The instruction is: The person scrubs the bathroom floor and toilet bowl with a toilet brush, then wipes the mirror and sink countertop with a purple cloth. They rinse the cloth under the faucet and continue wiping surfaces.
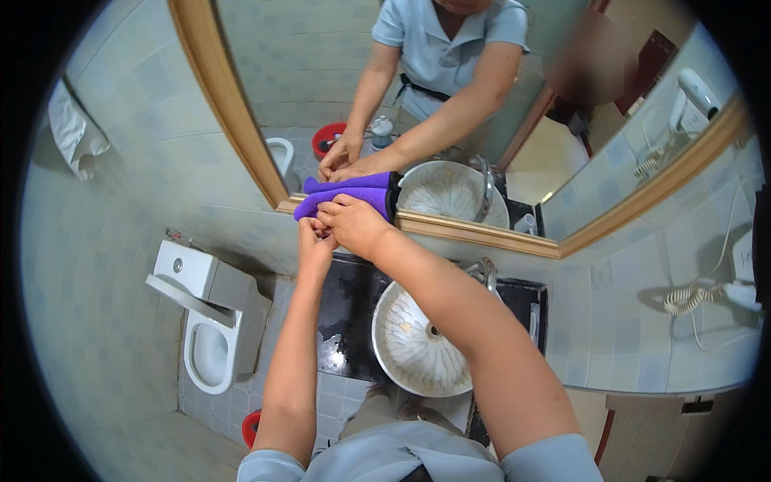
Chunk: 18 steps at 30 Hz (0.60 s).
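Note:
A purple cloth with a black edge lies folded against the lower part of the mirror, over its wooden frame. My right hand holds the cloth from the front, fingers bent over its lower side. Close beside it, my left hand has its fingers curled at the cloth's lower left edge, fingertips nearly meeting the right hand's. Part of the cloth's lower side is hidden behind both hands. Both hands and the cloth are reflected in the glass.
Below my arms, a round patterned washbasin with a metal faucet stands on a wet black countertop. A white toilet with a raised lid is at left, near a red basin. A hair dryer's coiled cord hangs at right.

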Available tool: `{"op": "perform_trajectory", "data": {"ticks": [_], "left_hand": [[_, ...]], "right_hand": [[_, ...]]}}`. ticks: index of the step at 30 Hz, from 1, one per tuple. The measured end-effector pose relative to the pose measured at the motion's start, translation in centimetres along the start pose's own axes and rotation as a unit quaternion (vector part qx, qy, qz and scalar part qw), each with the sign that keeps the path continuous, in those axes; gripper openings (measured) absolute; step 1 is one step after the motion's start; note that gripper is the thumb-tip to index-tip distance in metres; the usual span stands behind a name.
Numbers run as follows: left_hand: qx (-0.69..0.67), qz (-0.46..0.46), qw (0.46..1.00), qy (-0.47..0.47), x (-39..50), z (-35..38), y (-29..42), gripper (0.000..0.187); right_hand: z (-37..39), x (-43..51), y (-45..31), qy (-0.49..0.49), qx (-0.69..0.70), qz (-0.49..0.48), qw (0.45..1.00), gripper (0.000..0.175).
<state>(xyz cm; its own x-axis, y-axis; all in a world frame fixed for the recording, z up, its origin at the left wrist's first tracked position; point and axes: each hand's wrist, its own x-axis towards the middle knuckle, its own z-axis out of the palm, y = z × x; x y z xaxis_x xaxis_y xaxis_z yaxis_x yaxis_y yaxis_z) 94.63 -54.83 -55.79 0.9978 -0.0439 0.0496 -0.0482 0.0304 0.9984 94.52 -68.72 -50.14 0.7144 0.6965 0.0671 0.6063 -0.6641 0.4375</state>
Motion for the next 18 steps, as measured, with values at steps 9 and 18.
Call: {"op": "perform_trajectory", "data": {"ticks": [9, 18], "left_hand": [[-0.096, -0.102, 0.966, -0.219, -4.4, 8.7, 1.5, 0.036], [0.016, 0.052, 0.930, -0.364, -8.0, 17.4, 6.3, 0.041]], "right_hand": [[-2.3, -13.6, 6.2, -0.020, -0.028, -0.077, 0.996, 0.024], [-6.0, -33.5, 10.7, 0.116, 0.021, 0.132, 0.984, 0.028]]}}
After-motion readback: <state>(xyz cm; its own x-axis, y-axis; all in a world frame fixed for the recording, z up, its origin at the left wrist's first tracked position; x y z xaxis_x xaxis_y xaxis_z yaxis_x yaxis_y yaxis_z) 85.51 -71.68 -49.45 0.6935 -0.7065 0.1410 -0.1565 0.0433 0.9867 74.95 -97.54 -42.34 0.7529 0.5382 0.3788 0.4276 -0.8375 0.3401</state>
